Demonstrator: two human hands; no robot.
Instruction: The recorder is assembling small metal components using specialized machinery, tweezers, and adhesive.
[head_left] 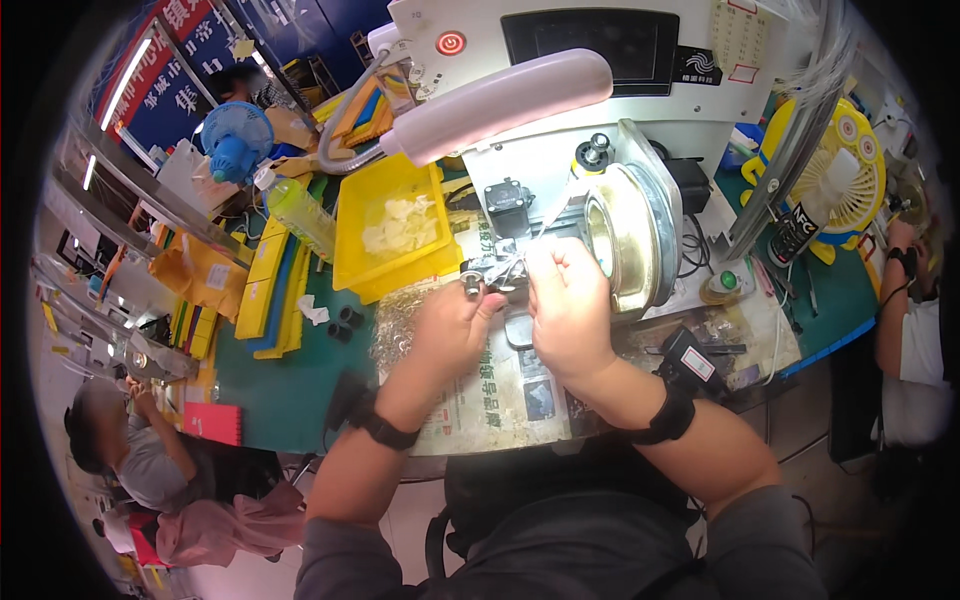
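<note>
Centre of frame: left hand (pixel 452 325) pinches a small metal part (pixel 472 282) between thumb and fingertips, just below the white machine (pixel 600 90). Right hand (pixel 567 305) is curled closed beside it, fingers pressed on thin silvery strips (pixel 512 262) at the machine's fixture; what it grips beyond that cannot be resolved. Both hands are nearly touching, over newspaper (pixel 505 385) on the green bench (pixel 290 390). Brass-coloured spool (pixel 625 235) sits just right of the right hand. Yellow bin (pixel 395 225) with pale scraps lies to the upper left.
</note>
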